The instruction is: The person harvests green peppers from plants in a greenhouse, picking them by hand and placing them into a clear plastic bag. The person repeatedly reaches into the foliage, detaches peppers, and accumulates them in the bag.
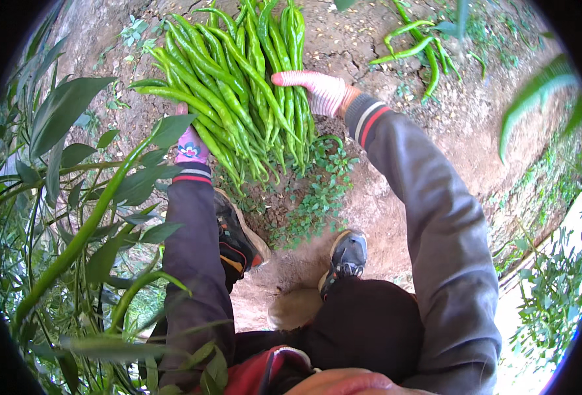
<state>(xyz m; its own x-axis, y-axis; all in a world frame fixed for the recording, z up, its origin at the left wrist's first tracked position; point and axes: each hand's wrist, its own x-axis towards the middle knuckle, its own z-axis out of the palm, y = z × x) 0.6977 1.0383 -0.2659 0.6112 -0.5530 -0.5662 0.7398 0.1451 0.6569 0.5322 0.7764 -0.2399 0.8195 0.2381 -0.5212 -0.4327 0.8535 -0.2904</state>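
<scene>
A large bundle of long green chili peppers (241, 94) lies between my two hands, over the soil in front of me. My right hand (315, 89), in a pink-and-white striped glove, clasps the bundle's right side; its thumb lies across the top and its other fingers are mostly hidden. On the left side, my left hand (191, 143) wears a pink glove with a flower motif. Peppers and a leaf cover most of that hand, its fingers under or behind the bundle. Whether the bundle still touches the ground cannot be made out.
More loose green peppers (424, 52) lie on the cracked soil (385, 168) at upper right. Leafy pepper plants (73, 222) crowd the left, with hanging peppers near my left sleeve. Low weeds (315, 197) grow between the bundle and my shoes (348, 252).
</scene>
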